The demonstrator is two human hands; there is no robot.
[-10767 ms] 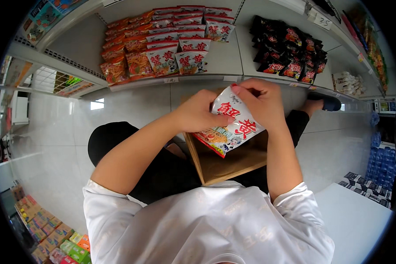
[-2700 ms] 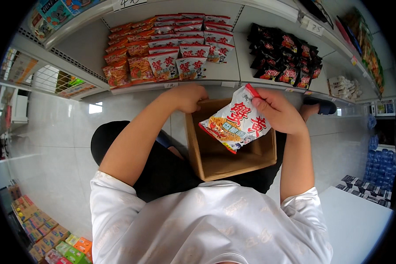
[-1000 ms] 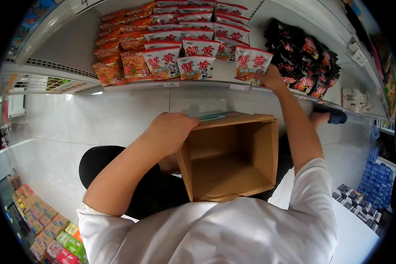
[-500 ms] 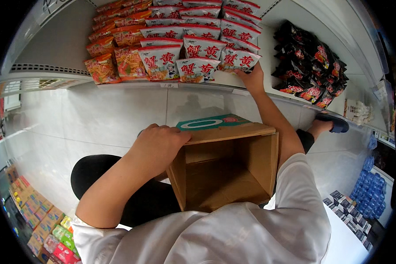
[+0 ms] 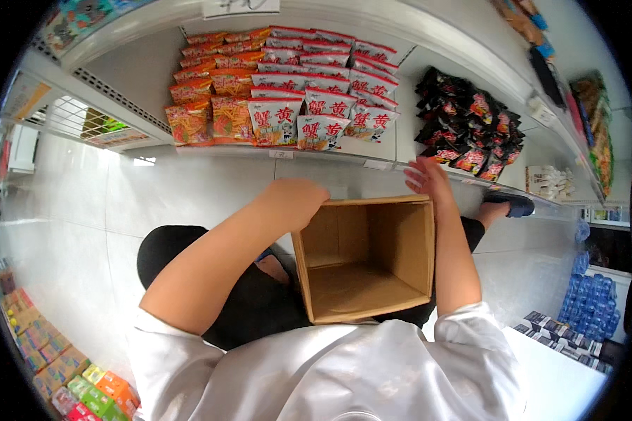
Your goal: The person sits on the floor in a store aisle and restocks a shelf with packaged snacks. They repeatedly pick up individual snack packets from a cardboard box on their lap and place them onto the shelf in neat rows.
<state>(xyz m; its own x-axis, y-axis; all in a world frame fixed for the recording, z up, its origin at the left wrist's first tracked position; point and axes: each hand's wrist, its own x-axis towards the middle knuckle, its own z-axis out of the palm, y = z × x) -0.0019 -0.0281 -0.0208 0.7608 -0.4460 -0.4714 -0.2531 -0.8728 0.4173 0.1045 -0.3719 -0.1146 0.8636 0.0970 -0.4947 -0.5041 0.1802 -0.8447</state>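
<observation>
An open cardboard box point(image 5: 361, 288) rests on my lap with its brown inside turned up toward me; no goods show in it. My left hand point(image 5: 295, 200) grips the far left corner of its rim, fingers mostly hidden behind it. Just off the far right corner hovers my right hand point(image 5: 428, 181), fingers apart and nothing in them. Beyond the hands, on a white shelf, stand rows of white snack bags point(image 5: 321, 131) with red lettering. Orange noodle-snack bags point(image 5: 189, 121) stand to their left, and black snack bags point(image 5: 470, 123) are heaped to their right.
The shelf's front edge point(image 5: 330, 156) runs across just beyond my hands. Another shelf point(image 5: 400, 21) overhangs the bags. Shrink-wrapped blue bottles point(image 5: 588, 305) stand at the right, colourful cartons point(image 5: 45, 344) at the lower left. My black-trousered knees flank the box.
My right hand has come away from the front white bag and back beside the box, its fingers now spread. The box has tilted, hiding its teal side. The view has shifted slightly.
</observation>
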